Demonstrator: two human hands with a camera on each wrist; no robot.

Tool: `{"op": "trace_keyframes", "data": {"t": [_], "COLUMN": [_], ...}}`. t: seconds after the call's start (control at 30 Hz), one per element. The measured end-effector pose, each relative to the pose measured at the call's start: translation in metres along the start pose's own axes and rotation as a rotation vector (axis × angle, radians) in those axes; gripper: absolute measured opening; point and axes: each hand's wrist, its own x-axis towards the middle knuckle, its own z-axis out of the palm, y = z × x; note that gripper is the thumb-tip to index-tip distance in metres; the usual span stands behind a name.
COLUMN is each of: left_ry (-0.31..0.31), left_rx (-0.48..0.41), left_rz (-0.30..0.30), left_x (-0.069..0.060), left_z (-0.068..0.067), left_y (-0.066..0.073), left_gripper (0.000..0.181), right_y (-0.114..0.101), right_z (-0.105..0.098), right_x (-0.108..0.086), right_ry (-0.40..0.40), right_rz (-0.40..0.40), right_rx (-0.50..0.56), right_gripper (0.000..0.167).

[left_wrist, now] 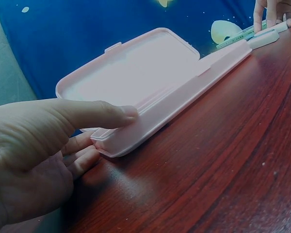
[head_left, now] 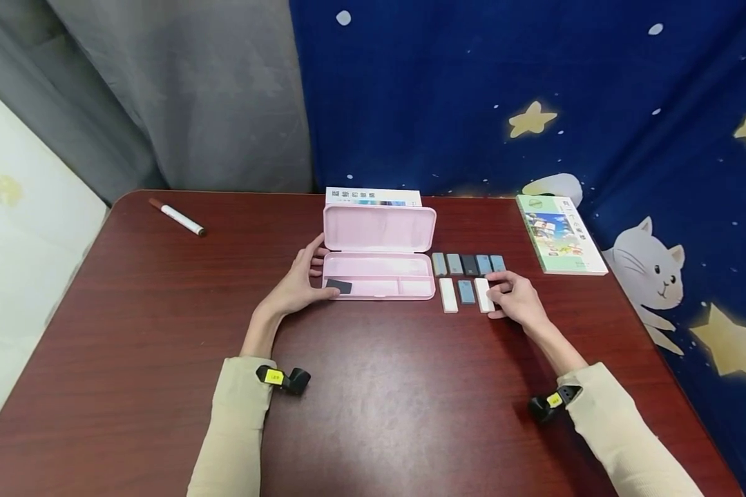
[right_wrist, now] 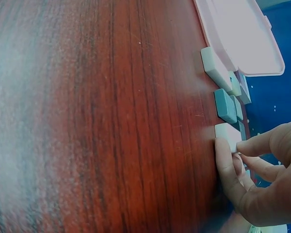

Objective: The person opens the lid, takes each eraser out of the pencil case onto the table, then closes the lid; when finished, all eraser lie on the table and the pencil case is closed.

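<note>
A pink pencil case lies with its lid raised, and a dark grey eraser sits in its left front compartment. My left hand grips the case's left end, thumb on the front edge and fingers round the far side. To the right of the case my right hand pinches a white eraser that stays on the table. Beside it are a blue eraser and another white eraser. Behind these runs a row of several grey, blue and dark erasers.
Behind the raised lid a book shows its top part. A green-edged book lies at the table's back right. A marker with a brown cap lies at the back left. Curtains hang behind the wooden table.
</note>
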Motion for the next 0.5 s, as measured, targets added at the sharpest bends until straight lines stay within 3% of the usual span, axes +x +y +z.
{"op": "trace_keyframes", "data": {"t": [0.2,0.5], "left_ry": [-0.005,0.002], "left_rx": [-0.003,0.002], "left_rz": [0.021,0.002], "left_x": [0.0007,-0.0014], "left_z": [0.0012,-0.0012], "left_y": [-0.0003,0.0008], "left_gripper": [0.110,0.110], "right_y": [0.0039,0.0020], "right_z": [-0.0018,-0.0036], "right_x": [-0.0004,0.0015], "right_ry": [0.010,0.027], "right_rz": [-0.010,-0.027], "right_rx": [-0.014,-0.035], "right_gripper": [0.037,0.036]}}
